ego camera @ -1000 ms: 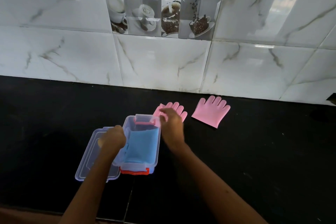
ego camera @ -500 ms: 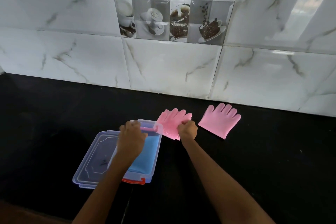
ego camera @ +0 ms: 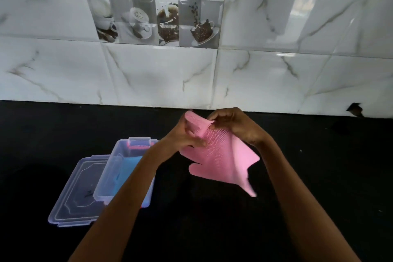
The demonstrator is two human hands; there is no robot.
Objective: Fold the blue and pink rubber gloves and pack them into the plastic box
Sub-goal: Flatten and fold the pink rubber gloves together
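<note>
Lifted off the counter since the earlier frame, pink glove (ego camera: 221, 155) hangs between left hand (ego camera: 182, 136) and right hand (ego camera: 234, 123). Both hands pinch its upper edge; long axis droops down-right, plastic box (ego camera: 119, 168) lower-left, nearer the left hand.

Glove (ego camera: 221, 155) held up between both hands, left hand (ego camera: 180, 136) at its left edge, right hand (ego camera: 236, 125) at its top, box (ego camera: 127, 168) lower left of the fingers, folded glove (ego camera: 127, 168) inside it, lid (ego camera: 78, 193) just left of the box, all on the counter (ego camera: 319, 176), wall (ego camera: 191, 74) behind

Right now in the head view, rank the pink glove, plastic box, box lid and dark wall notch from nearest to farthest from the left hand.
1. Pink glove: held in the left hand.
2. Plastic box: just lower left.
3. Box lid: beyond the box, farther left.
4. Dark wall notch: far right.
</note>
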